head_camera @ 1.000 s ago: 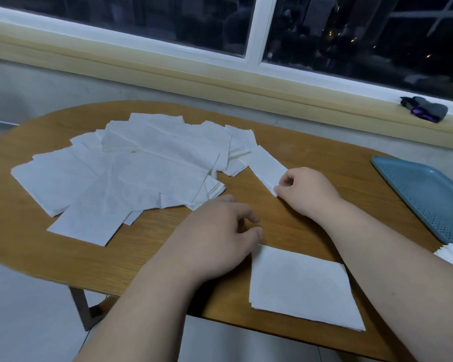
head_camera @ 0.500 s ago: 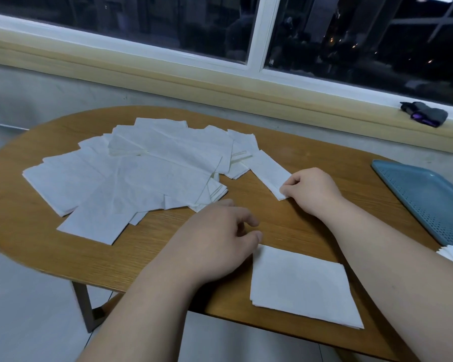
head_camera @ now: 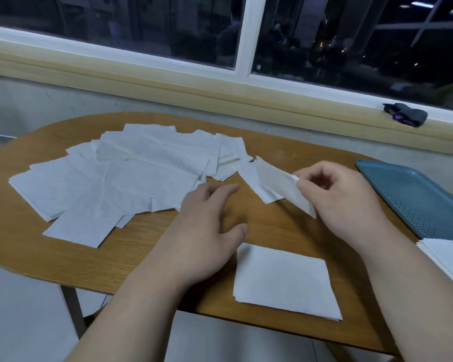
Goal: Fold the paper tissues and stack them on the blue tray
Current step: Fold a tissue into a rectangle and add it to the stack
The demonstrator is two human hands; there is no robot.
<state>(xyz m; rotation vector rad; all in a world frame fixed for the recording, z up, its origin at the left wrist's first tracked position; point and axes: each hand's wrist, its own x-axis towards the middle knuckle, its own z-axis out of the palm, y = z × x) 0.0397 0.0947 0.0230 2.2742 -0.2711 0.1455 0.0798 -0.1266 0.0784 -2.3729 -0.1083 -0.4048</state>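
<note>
A loose spread of white paper tissues [head_camera: 120, 178] covers the left half of the wooden table [head_camera: 50, 257]. My right hand [head_camera: 343, 199] pinches one tissue [head_camera: 277, 181] by its near edge and holds it lifted off the table, just right of the spread. My left hand [head_camera: 207, 226] hovers over the table with fingers relaxed and holds nothing. A folded tissue [head_camera: 283, 280] lies flat at the table's near edge. The blue tray [head_camera: 413, 197] sits at the right. A stack of folded tissues [head_camera: 447, 257] shows at the right edge; its base is cut off.
A dark cloth with purple [head_camera: 406, 117] lies on the window sill at the back right. The window and wall run right behind the table. Bare wood shows between my hands and along the near left edge.
My right hand has lifted the tissue it was touching on the table and pulled it toward me. My left hand has opened a little and moved forward.
</note>
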